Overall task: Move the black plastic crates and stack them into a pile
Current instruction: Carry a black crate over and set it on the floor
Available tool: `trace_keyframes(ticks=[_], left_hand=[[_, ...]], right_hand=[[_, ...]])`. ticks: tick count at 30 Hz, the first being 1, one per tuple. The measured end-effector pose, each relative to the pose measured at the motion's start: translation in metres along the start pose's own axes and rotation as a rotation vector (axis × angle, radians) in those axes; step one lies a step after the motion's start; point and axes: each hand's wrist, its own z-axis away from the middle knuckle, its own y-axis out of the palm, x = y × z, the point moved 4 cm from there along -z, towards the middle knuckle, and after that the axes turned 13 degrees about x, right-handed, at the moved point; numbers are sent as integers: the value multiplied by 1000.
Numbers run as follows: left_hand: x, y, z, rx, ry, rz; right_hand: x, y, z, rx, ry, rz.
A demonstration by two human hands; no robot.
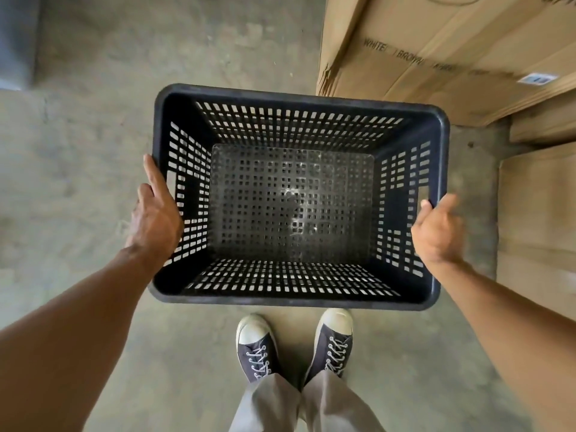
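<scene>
Crate [299, 194] between left hand [156, 219] and right hand [436, 232]: black, walls and base in a grid of small rectangular slots. Floor [93, 135] beyond left hand: mottled grey-tan. Cardboard [452, 51] beyond right hand: brown, dark printed lettering. Shoes [257, 347]: navy, white laces, cream toecaps.

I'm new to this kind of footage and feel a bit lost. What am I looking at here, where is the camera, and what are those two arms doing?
There is no machine here: a person wears a camera on the head, so the one picture looks down past their own arms to the floor. The left hand and the right hand each have a grip on a short side of a black plastic crate, which is empty, open side up, with slotted walls and a perforated bottom. Below it you see the person's two shoes on the concrete floor. Flattened cardboard boxes are stacked at the upper right. No other crate or pile shows in this picture.
</scene>
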Motion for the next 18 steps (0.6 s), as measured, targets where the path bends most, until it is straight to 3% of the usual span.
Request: trace_keyframes(ticks=[3,8,10,14,18], left_hand=[[-1,0,1,22,-22,-4],[-13,-7,18,114,-61,7],[-29,-16,42,105,-63,-30],[-65,-46,94,153,75,16],[-106,-123,134,143,286,-19]], right_hand=[[1,0,0,47,23,-3],[8,-20,5,309,121,-37],[19,-39,19,312,119,-32],[47,-97,61,293,-7,36],[77,-186,106,248,-79,44]])
